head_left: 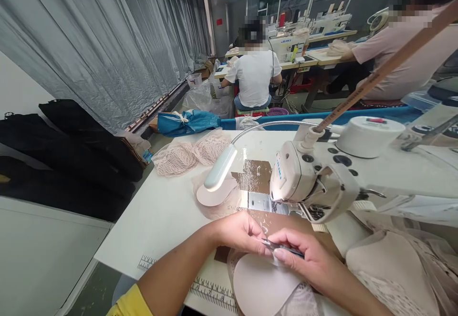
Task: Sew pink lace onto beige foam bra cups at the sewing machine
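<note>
My left hand (241,232) is closed in a pinch just in front of the sewing machine's needle area; what is between its fingertips is too small to make out. Close against it, my right hand (300,254) grips a slim dark metal tool that looks like thread snips (291,249), with its tip at the left fingertips. Below both hands lies a beige bra cup (263,285) with lace around it, partly covered by the right hand. The white sewing machine (291,173) stands beyond them.
A lamp (220,165) on a bendable neck hangs over another beige cup (214,196). Lace cups (182,156) lie at the table's far left edge. More beige lace pieces (393,263) are heaped at right. Two people sit at other machines (286,48) ahead.
</note>
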Tool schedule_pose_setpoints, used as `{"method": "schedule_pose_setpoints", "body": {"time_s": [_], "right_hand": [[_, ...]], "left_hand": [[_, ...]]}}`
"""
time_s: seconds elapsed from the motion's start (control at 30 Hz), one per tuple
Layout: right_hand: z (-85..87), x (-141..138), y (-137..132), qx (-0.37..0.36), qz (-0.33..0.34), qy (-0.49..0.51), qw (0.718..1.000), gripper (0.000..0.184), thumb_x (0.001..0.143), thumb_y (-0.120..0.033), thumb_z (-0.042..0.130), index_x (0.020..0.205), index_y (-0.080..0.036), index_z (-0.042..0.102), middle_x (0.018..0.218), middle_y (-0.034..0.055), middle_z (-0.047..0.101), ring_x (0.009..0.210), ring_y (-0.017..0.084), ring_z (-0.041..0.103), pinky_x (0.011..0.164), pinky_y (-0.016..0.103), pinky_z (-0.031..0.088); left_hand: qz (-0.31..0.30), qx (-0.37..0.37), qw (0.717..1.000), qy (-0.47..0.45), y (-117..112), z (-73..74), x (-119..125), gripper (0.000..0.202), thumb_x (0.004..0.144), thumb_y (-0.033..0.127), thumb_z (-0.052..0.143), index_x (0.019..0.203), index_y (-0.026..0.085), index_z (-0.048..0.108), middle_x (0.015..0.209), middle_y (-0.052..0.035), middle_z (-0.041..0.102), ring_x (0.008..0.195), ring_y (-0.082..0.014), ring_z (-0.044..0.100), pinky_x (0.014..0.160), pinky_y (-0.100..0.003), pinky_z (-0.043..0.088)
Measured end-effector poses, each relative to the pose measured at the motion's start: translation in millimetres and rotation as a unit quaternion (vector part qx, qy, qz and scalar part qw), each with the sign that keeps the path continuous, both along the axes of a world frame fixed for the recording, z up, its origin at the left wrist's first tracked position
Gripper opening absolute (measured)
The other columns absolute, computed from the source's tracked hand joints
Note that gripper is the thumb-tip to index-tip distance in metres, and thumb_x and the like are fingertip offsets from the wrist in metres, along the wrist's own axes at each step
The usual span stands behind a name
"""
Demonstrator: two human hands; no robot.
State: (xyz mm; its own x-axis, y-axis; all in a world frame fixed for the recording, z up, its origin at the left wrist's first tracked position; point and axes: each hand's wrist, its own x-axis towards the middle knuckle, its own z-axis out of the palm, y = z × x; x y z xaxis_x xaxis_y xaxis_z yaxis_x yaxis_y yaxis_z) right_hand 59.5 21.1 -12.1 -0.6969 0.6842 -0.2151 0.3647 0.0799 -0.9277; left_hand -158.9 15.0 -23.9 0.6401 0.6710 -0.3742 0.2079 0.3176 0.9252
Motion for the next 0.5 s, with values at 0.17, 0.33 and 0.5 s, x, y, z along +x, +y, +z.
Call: {"method": "schedule_pose_setpoints", "body": {"time_s": [0.17, 0.33, 0.5], "right_hand": [[0.7, 0, -1, 0.008, -0.003, -0.012, 1.0, 0.02, 0.085, -0.037, 0.055, 0.093, -0.024, 0.069, 0.093, 0.0021, 0.072, 0.088, 0.022, 0.064, 0.079, 0.033, 0.048], [0.2, -2, -2, 0.018, -0.014, -0.012, 1.0, 0.026, 0.088, -0.043, 0.051, 0.09, -0.024, 0.069, 0.092, 0.0021, 0.072, 0.087, 0.022, 0.064, 0.077, 0.033, 0.047], [-16.5, -2, -3, -0.04, -0.111, 0.032, 0.993, 0.037, 0.083, -0.055, 0.053, 0.097, -0.022, 0.063, 0.081, 0.0031, 0.068, 0.078, 0.021, 0.064, 0.071, 0.033, 0.051]], "left_hand": [[-0.001, -0.01, 1.0, 0.01, 0, 1.7, 0, 0.051, 0.063, 0.056, 0.077, 0.059, 0.013, 0.051, 0.054, 0.0065, 0.037, 0.05, -0.0047, 0.028, 0.045, -0.021, 0.02], [0.011, -0.021, 1.0, 0.018, 0, -0.8, 0, 0.051, 0.061, 0.058, 0.077, 0.061, 0.013, 0.054, 0.054, 0.0065, 0.04, 0.049, -0.0047, 0.03, 0.044, -0.02, 0.02], [0.037, -0.03, 0.999, 0.013, -1, -5.1, 3, 0.049, 0.058, 0.056, 0.08, 0.069, 0.011, 0.064, 0.056, 0.0058, 0.045, 0.051, -0.0051, 0.034, 0.048, -0.019, 0.027]]}}
